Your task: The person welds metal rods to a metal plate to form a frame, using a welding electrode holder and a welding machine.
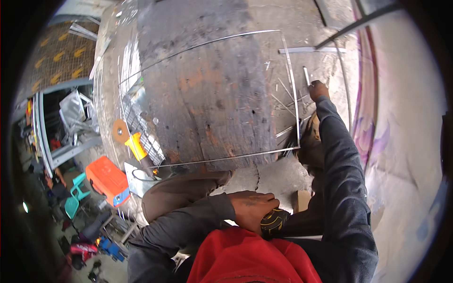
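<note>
My left hand (252, 207) is close to my body, its fingers closed round a rounded black-and-yellow tool (274, 222). The hand and the red cloth hide part of this tool, so its exact kind is unclear. My right arm is stretched far to the right. There my right hand (319, 90) has its fingers closed at the near end of a short, light metal strip (306, 75). Between my arms and the far side lies a large, thin metal frame (292, 89), flat over a dark, stained board (207, 94).
Several thin strips (285, 89) lie beside the frame's right side. A metal bar (311, 49) crosses near its far right corner. To the left are a yellow-handled grinder (136, 145), a brown disc (121, 130), an orange toolbox (106, 178) and a green chair (75, 198).
</note>
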Available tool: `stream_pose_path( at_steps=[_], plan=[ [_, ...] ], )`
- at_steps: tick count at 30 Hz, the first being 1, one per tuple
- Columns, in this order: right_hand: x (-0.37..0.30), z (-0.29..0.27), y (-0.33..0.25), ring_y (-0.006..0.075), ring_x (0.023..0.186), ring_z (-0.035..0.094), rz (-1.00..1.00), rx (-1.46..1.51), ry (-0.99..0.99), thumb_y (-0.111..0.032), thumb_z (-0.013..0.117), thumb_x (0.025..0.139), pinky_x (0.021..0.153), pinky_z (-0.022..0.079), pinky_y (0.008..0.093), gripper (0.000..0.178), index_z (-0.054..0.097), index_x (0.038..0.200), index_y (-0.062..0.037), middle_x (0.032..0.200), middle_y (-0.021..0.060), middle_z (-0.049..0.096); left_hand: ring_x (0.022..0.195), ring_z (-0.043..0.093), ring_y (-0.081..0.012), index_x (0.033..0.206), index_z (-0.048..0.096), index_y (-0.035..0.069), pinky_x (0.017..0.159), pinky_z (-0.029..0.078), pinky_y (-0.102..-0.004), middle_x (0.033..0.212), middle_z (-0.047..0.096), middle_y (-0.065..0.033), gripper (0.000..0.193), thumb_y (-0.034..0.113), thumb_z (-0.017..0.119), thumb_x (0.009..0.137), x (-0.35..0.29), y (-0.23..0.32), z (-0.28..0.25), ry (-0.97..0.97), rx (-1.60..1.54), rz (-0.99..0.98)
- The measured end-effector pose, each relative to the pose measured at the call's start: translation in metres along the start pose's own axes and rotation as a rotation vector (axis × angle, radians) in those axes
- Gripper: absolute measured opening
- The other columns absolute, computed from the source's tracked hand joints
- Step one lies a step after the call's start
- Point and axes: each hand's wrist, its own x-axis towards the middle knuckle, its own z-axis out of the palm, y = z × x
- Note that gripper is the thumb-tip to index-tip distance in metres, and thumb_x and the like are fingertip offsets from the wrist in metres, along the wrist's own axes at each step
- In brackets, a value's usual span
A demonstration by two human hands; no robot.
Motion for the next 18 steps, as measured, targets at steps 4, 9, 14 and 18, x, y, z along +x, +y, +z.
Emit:
stream_pose_path(
  at_steps=[4,9,14,18],
  plan=[
    [0.018,0.047,-0.013,0.0428,0.109,0.059,-0.003,0.083,0.165,-0.032,0.060,0.089,0.092,0.048,0.0493,0.048,0.049,0.131,-0.0099,0.123,0.0238,0.058,0.093,0.062,-0.0362,0.119,0.049,0.009,0.080,0.050,-0.0448,0.105,0.053,-0.0182,0.062,0.038,0.077,0.071,0.000,-0.014,-0.007,0.054,0.049,-0.140],
    [0.024,0.056,-0.007,0.0427,0.102,0.061,-0.029,0.056,0.271,-0.027,0.057,0.091,0.087,0.050,0.0497,0.034,0.053,0.117,-0.0057,0.114,0.0245,0.061,0.087,0.063,-0.0364,0.120,0.048,0.006,0.076,0.051,-0.0464,0.103,0.054,-0.0193,0.057,0.030,0.074,0.076,-0.003,-0.038,-0.001,0.193,0.169,-0.100],
    [0.010,0.022,-0.012,0.0444,0.094,0.063,-0.078,0.056,0.153,-0.030,0.066,0.081,0.084,0.050,0.0480,0.040,0.055,0.102,0.0016,0.098,0.0282,0.065,0.103,0.056,-0.0362,0.116,0.047,0.003,0.086,0.045,-0.0437,0.101,0.055,-0.0184,0.061,0.031,0.078,0.071,-0.005,-0.026,-0.004,0.394,0.059,-0.039],
    [0.005,-0.039,-0.030,0.0398,0.093,0.065,-0.217,0.172,0.110,-0.025,0.063,0.083,0.084,0.050,0.0475,0.036,0.053,0.104,0.0018,0.102,0.0277,0.065,0.102,0.056,-0.0381,0.119,0.045,0.003,0.086,0.045,-0.0438,0.106,0.055,-0.0196,0.074,0.044,0.080,0.068,-0.024,-0.008,-0.008,0.371,0.039,0.007]
  ],
)
